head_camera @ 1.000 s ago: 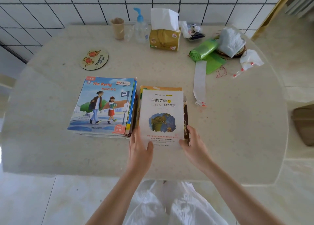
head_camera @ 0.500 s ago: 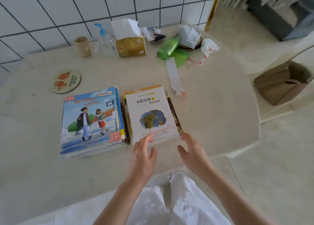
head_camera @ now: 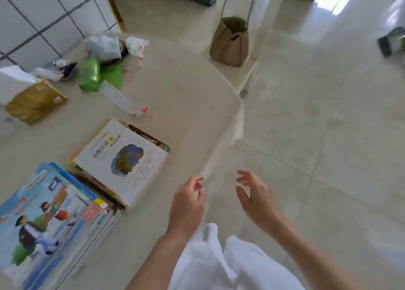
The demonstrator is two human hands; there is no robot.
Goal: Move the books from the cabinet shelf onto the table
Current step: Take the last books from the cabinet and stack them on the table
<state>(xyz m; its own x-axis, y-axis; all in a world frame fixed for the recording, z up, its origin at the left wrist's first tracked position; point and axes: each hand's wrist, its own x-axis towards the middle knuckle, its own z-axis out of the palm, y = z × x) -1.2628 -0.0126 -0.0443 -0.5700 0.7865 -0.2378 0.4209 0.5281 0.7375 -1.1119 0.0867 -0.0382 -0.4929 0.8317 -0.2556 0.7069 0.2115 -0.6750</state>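
Hands off the books now — half a sec ago both sat at the near edge of the white paperback with the dark dragon picture on its cover (head_camera: pixel 121 161), squaring it on its stack; now the left hand (head_camera: pixel 188 204) hangs over the tabletop's near edge w/ fingers loosely curled, holding nothing, and the right hand (head_camera: pixel 255 196) is out past the edge over the pale floor tiles, fingers spread & relaxed, also empty. View has swung hard to the right as well: tiled wall slid off to the upper left, open floor fills the right side. White paperback lies flat atop its small pile near the round beige stone table (head_camera: pixel 186 105) edge, just beside the bigger stack topped by the blue picture book with two walking children (head_camera: pixel 46 217) at the near-left. Green plastic bag roll (head_camera: pixel 89 73) and yellow tissue pack (head_camera: pixel 32 103) are toward the far edge, well apart from the books. Likely meaning: this drop-off is done, person turning away — prob. heading back to the cabinet for more. Cabinet shelf not clearly in view, so can't tell how many remain.
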